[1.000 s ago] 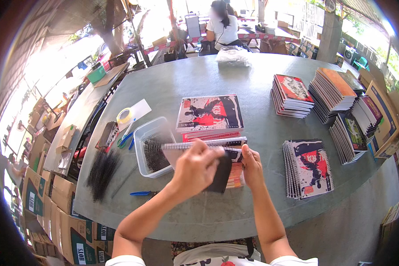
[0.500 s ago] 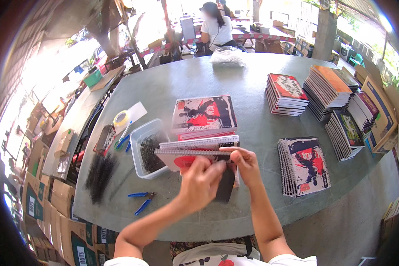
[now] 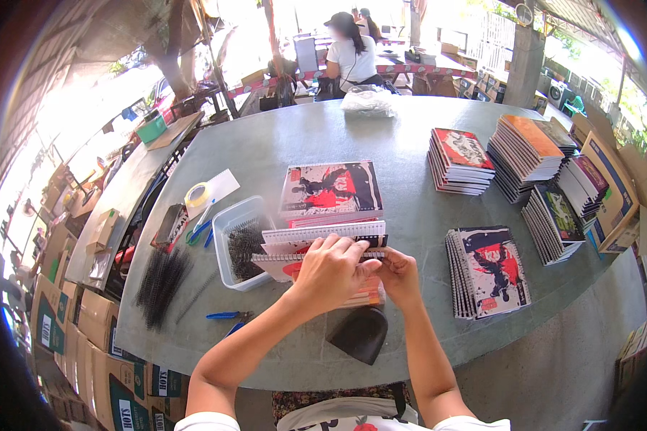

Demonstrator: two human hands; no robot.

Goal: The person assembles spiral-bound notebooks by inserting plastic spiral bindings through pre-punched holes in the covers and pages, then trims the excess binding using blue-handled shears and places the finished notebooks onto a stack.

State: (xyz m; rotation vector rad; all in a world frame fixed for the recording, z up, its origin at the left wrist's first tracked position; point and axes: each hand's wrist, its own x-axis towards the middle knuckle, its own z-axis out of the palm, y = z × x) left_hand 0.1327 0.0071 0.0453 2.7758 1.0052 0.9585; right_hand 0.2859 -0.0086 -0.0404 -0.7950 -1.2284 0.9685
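Both my hands meet over an open spiral-bound notebook (image 3: 316, 241) lying on the grey table (image 3: 381, 136). My left hand (image 3: 332, 271) covers its near edge, fingers curled on the black spiral binding. My right hand (image 3: 397, 274) pinches the same binding just to the right. Under the notebook lies a stack of red-and-black covered notebooks (image 3: 329, 190). A black pouch-like object (image 3: 358, 332) rests on the table just below my hands.
A clear plastic tub (image 3: 236, 241) of black spirals stands to the left, with a bundle of black spirals (image 3: 162, 282), blue pliers (image 3: 226, 316), scissors and tape (image 3: 197, 195). Notebook stacks (image 3: 487, 271) (image 3: 461, 159) (image 3: 528, 147) fill the right. A seated person (image 3: 352, 54) is beyond the table. Cardboard boxes (image 3: 65, 323) stand at left.
The black object that was under my hands now lies on the table below them. Both hands moved up onto the notebook's spiral binding.
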